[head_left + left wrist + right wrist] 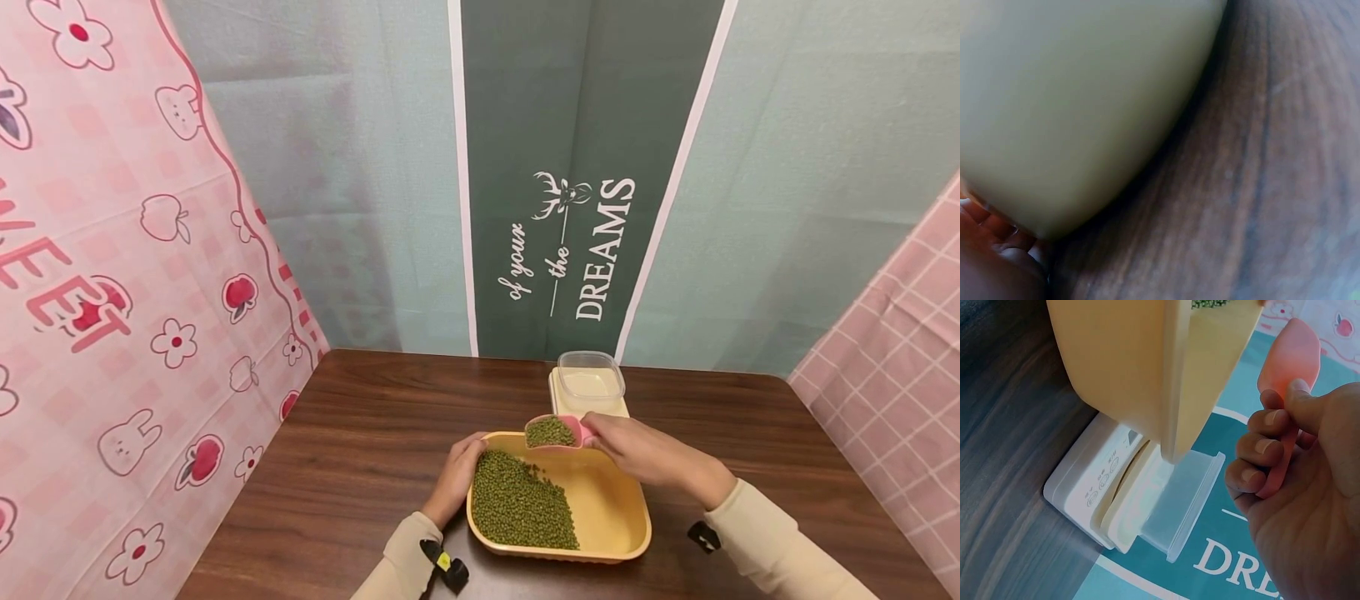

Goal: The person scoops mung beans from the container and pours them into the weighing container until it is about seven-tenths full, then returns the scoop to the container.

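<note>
My right hand (pixel 645 450) grips the handle of a pink scoop (pixel 581 432) heaped with green mung beans. It holds the scoop over the far rim of a yellow plastic basin (pixel 611 521). In the right wrist view, the fingers curl round the handle of the scoop (pixel 1291 356). More mung beans (pixel 521 504) cover the left part of the basin. At the basin's far left corner my left hand (pixel 456 477) grips the rim. The left wrist view shows the basin's outer wall (pixel 1079 112) with the fingers at its edge, partly cut off.
Behind the basin a white kitchen scale (pixel 1079 481) with buttons stands on the dark wooden table (pixel 360 450). On it sits a clear plastic container (pixel 592 392). Hanging cloths (pixel 360 183) border the table at the back and both sides.
</note>
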Demonstrator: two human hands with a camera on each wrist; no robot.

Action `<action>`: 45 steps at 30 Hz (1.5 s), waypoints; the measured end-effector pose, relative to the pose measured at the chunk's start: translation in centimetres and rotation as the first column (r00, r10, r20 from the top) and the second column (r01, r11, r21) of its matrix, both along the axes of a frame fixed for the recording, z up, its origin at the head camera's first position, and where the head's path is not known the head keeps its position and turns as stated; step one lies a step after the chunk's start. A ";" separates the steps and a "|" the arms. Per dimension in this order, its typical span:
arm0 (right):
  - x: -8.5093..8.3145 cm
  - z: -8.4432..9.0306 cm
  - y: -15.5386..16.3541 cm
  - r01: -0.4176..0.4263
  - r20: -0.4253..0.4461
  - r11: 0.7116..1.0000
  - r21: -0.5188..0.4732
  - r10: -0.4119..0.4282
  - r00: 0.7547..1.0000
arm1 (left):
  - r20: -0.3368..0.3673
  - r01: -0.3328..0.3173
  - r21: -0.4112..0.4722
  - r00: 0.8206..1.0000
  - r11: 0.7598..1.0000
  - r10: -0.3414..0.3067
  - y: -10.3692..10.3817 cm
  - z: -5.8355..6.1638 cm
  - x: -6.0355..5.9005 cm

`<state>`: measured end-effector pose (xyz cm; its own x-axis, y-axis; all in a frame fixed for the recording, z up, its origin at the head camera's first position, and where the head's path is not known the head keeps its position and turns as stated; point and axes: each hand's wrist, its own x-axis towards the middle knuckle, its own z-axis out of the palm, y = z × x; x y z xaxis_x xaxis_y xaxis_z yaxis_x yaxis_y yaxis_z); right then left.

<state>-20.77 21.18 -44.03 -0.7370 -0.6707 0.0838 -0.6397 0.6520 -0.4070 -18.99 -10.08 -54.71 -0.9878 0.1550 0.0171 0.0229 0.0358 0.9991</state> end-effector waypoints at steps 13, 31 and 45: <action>-0.3 0.7 1.3 0.045 -0.002 0.998 -0.039 -0.045 0.999 | 0.013 -0.022 -0.006 1.000 1.000 0.022 0.0 0.1 0.0; -1.2 1.4 2.9 0.076 -0.076 0.996 -0.044 -0.079 0.994 | 0.027 -0.015 0.003 1.000 1.000 0.015 -0.1 -0.1 -0.2; -1.7 1.4 4.4 0.123 -0.131 0.991 -0.050 -0.128 0.983 | 0.021 -0.008 0.008 1.000 1.000 0.008 -0.1 0.0 -0.1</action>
